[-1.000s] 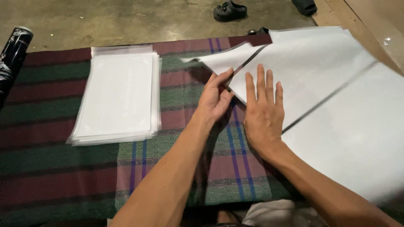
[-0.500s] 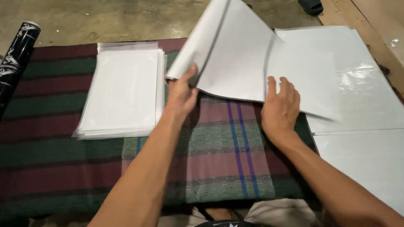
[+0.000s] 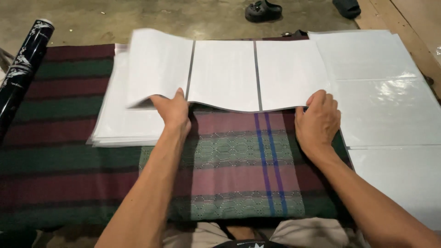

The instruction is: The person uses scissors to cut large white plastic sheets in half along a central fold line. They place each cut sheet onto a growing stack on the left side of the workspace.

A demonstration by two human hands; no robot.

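My left hand (image 3: 173, 110) and my right hand (image 3: 318, 120) each grip the near edge of a wide white sheet (image 3: 225, 73) marked by two dark fold lines into three panels. The sheet is held just above a plaid cloth (image 3: 239, 160) of maroon and green with a blue stripe. Its left panel hangs over a stack of white sheets (image 3: 117, 124) on the left. Its right end meets the large glossy white sheets (image 3: 386, 105) lying at the right.
A dark printed roll (image 3: 20, 73) lies along the far left edge. Black sandals (image 3: 262, 10) sit on the concrete floor beyond the cloth. A wooden board (image 3: 413, 18) runs along the far right. My lap shows at the bottom edge.
The white sheet, earlier folded and lifted at the right, has been opened out and now spans flat between both hands. My left hand moved left, my right hand shifted to its right end.
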